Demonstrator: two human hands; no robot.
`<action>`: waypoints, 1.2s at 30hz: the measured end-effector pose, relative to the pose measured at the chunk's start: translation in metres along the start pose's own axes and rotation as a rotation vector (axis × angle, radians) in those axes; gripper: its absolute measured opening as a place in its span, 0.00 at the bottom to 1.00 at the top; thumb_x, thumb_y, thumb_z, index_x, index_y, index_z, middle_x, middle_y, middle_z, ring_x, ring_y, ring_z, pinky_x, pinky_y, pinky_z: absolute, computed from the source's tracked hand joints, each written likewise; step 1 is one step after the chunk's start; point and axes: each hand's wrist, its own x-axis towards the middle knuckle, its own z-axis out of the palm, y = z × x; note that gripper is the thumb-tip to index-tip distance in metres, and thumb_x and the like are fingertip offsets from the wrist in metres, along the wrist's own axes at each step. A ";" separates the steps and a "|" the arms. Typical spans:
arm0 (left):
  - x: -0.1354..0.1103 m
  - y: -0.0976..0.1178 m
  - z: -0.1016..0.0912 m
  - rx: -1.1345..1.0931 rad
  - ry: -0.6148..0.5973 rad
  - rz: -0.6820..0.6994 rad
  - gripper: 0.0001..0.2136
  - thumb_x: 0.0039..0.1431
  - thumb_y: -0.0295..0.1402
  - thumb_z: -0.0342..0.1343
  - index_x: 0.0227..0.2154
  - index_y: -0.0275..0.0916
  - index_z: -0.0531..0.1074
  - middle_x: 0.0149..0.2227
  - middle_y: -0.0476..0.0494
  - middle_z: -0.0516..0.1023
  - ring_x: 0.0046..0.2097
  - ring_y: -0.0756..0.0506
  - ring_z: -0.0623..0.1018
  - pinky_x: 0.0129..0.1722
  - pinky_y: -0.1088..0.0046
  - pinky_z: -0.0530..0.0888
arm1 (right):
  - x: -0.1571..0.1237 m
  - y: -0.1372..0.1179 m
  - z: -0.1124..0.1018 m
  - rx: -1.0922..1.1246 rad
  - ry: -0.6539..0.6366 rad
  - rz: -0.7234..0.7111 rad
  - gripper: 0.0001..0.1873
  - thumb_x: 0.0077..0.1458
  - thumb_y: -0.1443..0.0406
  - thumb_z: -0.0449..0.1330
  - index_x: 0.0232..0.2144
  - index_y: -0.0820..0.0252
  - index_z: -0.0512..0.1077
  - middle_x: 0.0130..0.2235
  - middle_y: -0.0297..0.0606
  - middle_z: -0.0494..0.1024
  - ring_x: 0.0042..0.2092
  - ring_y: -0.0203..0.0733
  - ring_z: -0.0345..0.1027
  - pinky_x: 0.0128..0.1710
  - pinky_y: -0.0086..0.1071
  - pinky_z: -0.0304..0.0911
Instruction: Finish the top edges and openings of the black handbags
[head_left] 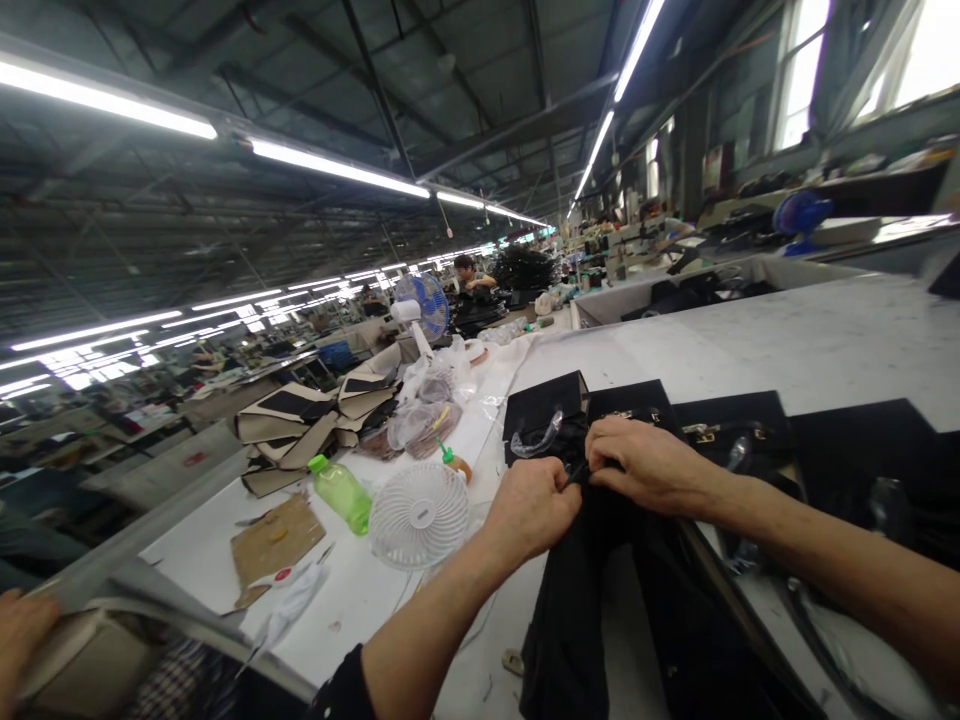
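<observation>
My left hand [534,505] and my right hand [643,462] meet over a black bag [592,600] that lies on the white table [787,340]. Both hands pinch the dark material at the bag's top edge, fingers closed on it. The bag hangs down toward me over the table's near side. Behind my hands stands a row of black bags [720,420] with metal clasps and clear plastic wrapped handles.
A small white fan [418,515], a green bottle [341,492] and a cardboard piece [274,540] lie left of my hands. Stacked beige and black panels [300,415] and a blue fan [421,305] sit farther back. Another person's hand [19,630] shows at the bottom left.
</observation>
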 end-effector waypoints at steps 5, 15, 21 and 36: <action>0.000 0.009 0.005 0.052 0.012 0.059 0.07 0.53 0.30 0.52 0.21 0.40 0.67 0.21 0.49 0.69 0.25 0.48 0.67 0.26 0.71 0.54 | 0.002 -0.011 -0.005 0.042 -0.049 -0.051 0.13 0.46 0.76 0.62 0.19 0.59 0.65 0.38 0.36 0.74 0.46 0.44 0.65 0.45 0.35 0.62; -0.001 -0.006 0.006 -0.155 0.022 0.077 0.11 0.56 0.30 0.53 0.35 0.42 0.80 0.31 0.49 0.80 0.31 0.47 0.74 0.31 0.74 0.65 | -0.011 0.015 -0.004 -0.012 0.045 0.043 0.09 0.52 0.72 0.61 0.22 0.58 0.72 0.46 0.39 0.74 0.53 0.51 0.59 0.51 0.46 0.57; 0.000 -0.010 0.008 -0.312 -0.008 0.115 0.14 0.57 0.30 0.52 0.38 0.44 0.83 0.34 0.50 0.83 0.37 0.46 0.78 0.35 0.73 0.68 | -0.006 0.007 -0.002 -0.029 0.111 0.118 0.09 0.53 0.72 0.61 0.22 0.59 0.72 0.42 0.40 0.76 0.52 0.50 0.62 0.49 0.46 0.55; 0.015 -0.002 0.005 -0.216 -0.034 0.107 0.06 0.53 0.32 0.56 0.27 0.39 0.77 0.24 0.51 0.75 0.29 0.49 0.72 0.28 0.75 0.62 | 0.003 0.002 0.004 0.013 0.169 0.243 0.09 0.50 0.70 0.61 0.19 0.57 0.70 0.38 0.39 0.78 0.49 0.53 0.64 0.52 0.53 0.52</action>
